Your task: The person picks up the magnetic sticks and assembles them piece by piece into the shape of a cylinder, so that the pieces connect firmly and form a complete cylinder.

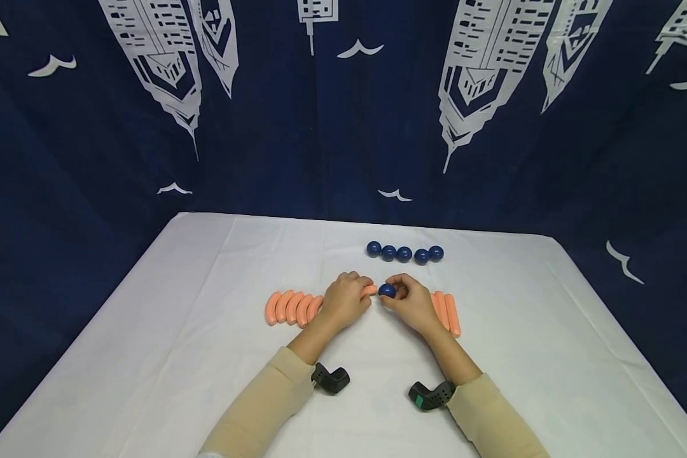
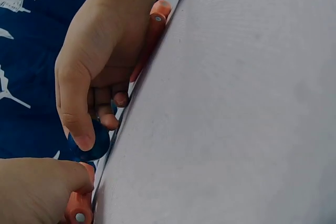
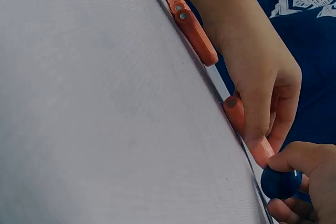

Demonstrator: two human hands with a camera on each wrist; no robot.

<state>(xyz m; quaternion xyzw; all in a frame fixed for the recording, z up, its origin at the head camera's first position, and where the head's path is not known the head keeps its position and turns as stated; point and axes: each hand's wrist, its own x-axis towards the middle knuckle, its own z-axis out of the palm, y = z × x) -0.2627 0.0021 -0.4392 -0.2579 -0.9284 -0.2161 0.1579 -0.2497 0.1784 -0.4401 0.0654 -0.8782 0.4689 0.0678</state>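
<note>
A white cloth-covered table [image 1: 206, 356] lies under both hands. The left hand [image 1: 343, 302] curls around a smooth orange plastic rod [image 1: 369, 290]; the right hand [image 1: 412, 304] pinches a small dark-blue ball [image 1: 387, 291] against the rod's tip. Both pieces look light, rigid and slick, best pinched near the joint. Spare orange rods [image 1: 291, 307] lie left of the left hand, more rods [image 1: 448, 312] right of the right hand, and a row of blue balls [image 1: 404, 252] beyond both, nothing obstructing.
</note>
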